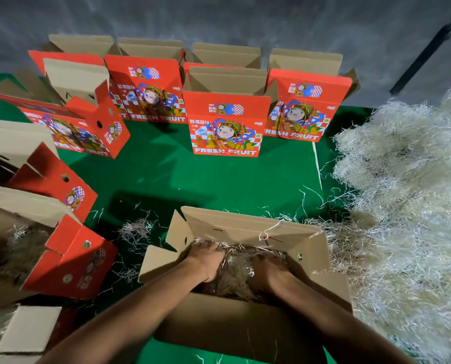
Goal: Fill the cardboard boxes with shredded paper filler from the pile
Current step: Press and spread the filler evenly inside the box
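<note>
An open cardboard box [245, 227] stands right in front of me on the green mat, flaps spread out. Shredded paper filler [236, 271] lies inside it. My left hand [207, 258] and my right hand [267, 269] are both down inside the box, palms on the filler, pressing it. Their fingertips are buried in the strands, so I cannot see how the fingers lie. A big pale pile of shredded paper [408, 195] lies to the right of the box and reaches its right flap.
Several red "FRESH FRUIT" boxes [227, 127] stand open along the back of the green mat [166, 174]. More open boxes [69, 258] lean at the left, one with filler inside. Loose strands [137, 229] lie scattered left of my box. A grey wall closes the back.
</note>
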Demonstrator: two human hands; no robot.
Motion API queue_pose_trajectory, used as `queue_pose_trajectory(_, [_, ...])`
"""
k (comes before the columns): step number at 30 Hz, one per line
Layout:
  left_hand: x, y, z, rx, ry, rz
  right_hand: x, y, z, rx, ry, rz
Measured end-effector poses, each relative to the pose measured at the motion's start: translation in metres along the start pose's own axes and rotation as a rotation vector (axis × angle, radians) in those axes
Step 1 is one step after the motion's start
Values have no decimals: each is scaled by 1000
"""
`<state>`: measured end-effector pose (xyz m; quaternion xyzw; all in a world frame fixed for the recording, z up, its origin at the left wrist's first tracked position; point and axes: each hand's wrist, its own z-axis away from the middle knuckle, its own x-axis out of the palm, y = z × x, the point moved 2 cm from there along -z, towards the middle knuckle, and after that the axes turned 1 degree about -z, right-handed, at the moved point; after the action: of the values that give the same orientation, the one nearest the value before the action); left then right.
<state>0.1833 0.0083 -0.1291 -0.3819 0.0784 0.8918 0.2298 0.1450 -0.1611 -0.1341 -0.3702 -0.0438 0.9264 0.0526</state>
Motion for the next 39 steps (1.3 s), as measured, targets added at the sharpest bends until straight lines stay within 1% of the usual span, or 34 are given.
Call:
queue_pose_trajectory(1, [-6,-2,3,9,93,-20,-7,0,3,-37,55,38])
queue_pose_trajectory(2, [-12,-2,5,23,187,-58,-12,0,5,-55,119,142])
queue_pose_trajectory(3, [-18,-2,8,45,263,-60,-20,-1,6,-59,180,241])
queue_pose_trajectory(4, [-21,2,10,79,306,-18,-24,-3,7,-69,213,277])
queue_pose_trajectory(5, [-21,5,11,114,293,45,-25,-7,6,-107,229,249])
queue_pose_trajectory(6, [-17,10,11,139,219,119,-20,-8,-1,-133,198,161])
queue_pose_trajectory(7, [-11,14,11,142,107,173,-12,-8,-5,-152,118,71])
queue_pose_trajectory(8, [-2,16,9,127,-13,201,-3,-9,-8,-155,-8,21])
queue_pose_trajectory(9, [9,17,7,112,-115,214,8,-10,-12,-177,-118,5])
queue_pose_trajectory(10, [20,15,3,100,-166,206,17,-9,-14,-187,-182,39])
queue_pose_trajectory(12, [32,11,-3,68,-163,127,24,-7,-18,-176,-181,141])
queue_pose_trajectory(14, [38,9,-8,48,-145,37,28,0,-24,-136,-112,203])
queue_pose_trajectory(16, [38,7,-10,34,-131,-21,26,8,-30,-52,-72,261])
queue_pose_trajectory(17, [38,5,-13,36,-127,-57,25,12,-29,-42,-62,266])
queue_pose_trajectory(19, [38,4,-14,43,-119,-48,21,17,-27,-67,-48,265])
queue_pose_trajectory(20, [36,3,-13,50,-98,-32,22,18,-29,-91,-41,289])
queue_pose_trajectory(21, [32,4,-12,55,-60,-27,18,21,-29,-104,-48,402])
queue_pose_trajectory(22, [26,5,-10,62,8,-19,15,19,-26,-112,-34,377])
queue_pose_trajectory(23, [17,7,-8,60,80,16,13,15,-22,-147,64,324])
queue_pose_trajectory(24, [9,9,-6,60,167,24,10,13,-20,-129,157,229])
queue_pose_trajectory(25, [1,11,-5,41,249,-2,9,12,-20,-175,194,206])
queue_pose_trajectory(26, [-5,13,-2,0,300,-56,3,6,-13,-179,213,131])
queue_pose_trajectory(27, [-8,14,1,-57,305,-100,-1,4,-12,-112,228,99])
queue_pose_trajectory(28, [-7,12,3,-120,279,-127,-7,1,-11,-49,262,184])
queue_pose_trajectory(29, [-5,9,5,-171,237,-133,-11,2,-8,16,257,269])
queue_pose_trajectory(30, [-3,6,5,-200,189,-128,-9,5,-9,50,227,300])
queue_pose_trajectory(32, [0,1,-2,-189,115,-144,4,21,-14,41,165,194])
queue_pose_trajectory(34, [7,-3,-10,-173,23,-194,12,30,-17,-13,178,14])
queue_pose_trajectory(35, [12,-5,-13,-165,-23,-235,13,30,-16,7,137,-7])
queue_pose_trajectory(36, [16,-7,-16,-166,-57,-277,14,30,-22,31,93,22])
queue_pose_trajectory(37, [20,-8,-19,-165,-82,-315,14,29,-28,95,21,59])
queue_pose_trajectory(38, [22,-9,-22,-166,-103,-328,13,25,-33,106,-22,119])
queue_pose_trajectory(39, [23,-10,-26,-157,-109,-309,9,19,-33,99,-42,90])
